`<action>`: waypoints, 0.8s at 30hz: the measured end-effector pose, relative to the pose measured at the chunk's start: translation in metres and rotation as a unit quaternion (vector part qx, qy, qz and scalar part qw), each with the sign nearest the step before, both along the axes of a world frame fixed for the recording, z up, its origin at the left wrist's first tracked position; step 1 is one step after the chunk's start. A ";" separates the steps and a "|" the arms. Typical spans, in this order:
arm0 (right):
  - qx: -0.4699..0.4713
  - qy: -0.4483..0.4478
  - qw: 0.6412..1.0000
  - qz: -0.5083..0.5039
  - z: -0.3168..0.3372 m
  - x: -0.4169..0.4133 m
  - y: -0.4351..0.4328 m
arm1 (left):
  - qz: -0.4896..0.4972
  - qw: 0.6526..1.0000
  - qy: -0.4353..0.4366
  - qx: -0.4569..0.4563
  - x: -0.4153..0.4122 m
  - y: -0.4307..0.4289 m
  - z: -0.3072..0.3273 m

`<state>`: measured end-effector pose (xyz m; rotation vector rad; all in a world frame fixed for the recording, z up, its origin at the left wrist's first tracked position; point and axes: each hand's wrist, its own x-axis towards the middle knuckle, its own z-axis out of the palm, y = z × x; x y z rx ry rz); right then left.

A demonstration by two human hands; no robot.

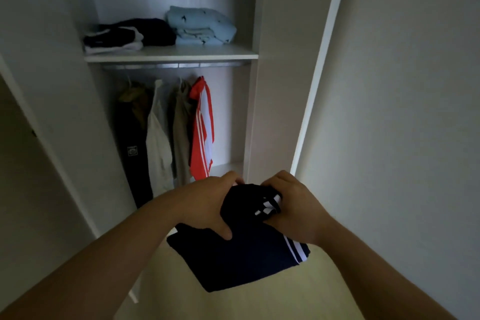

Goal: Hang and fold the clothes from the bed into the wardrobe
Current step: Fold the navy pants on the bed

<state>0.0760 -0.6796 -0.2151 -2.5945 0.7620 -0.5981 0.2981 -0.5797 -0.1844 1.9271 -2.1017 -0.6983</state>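
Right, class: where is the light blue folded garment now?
In the head view, the light blue garment lies on the wardrobe's upper shelf, right side, beside the dark folded pile.

No word, number or brand name can be read anywhere. The only label is a small pale square badge (132, 150) on the dark garment (137, 179) hanging at the left end of the wardrobe rail (176, 65); its print is too blurred to make out. Three white stripes run along the red-and-white shirt (202, 130) and the folded navy garment (241, 262), with no lettering beside them.
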 end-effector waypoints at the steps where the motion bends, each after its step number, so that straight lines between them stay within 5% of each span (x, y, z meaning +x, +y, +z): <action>1: 0.005 -0.001 1.000 0.015 0.002 0.013 -0.017 | 0.007 1.000 -0.002 0.010 0.016 -0.012 -0.004; 7: 0.001 0.049 0.997 0.067 0.022 0.096 -0.130 | 0.071 0.997 0.009 -0.030 0.103 -0.099 -0.009; 16: -0.114 0.027 0.986 0.115 0.126 0.234 -0.298 | 0.150 0.968 -0.046 -0.196 0.222 -0.243 0.088; 24: 0.001 -0.060 0.988 0.143 0.218 0.370 -0.405 | 0.231 0.925 -0.077 -0.293 0.340 -0.322 0.182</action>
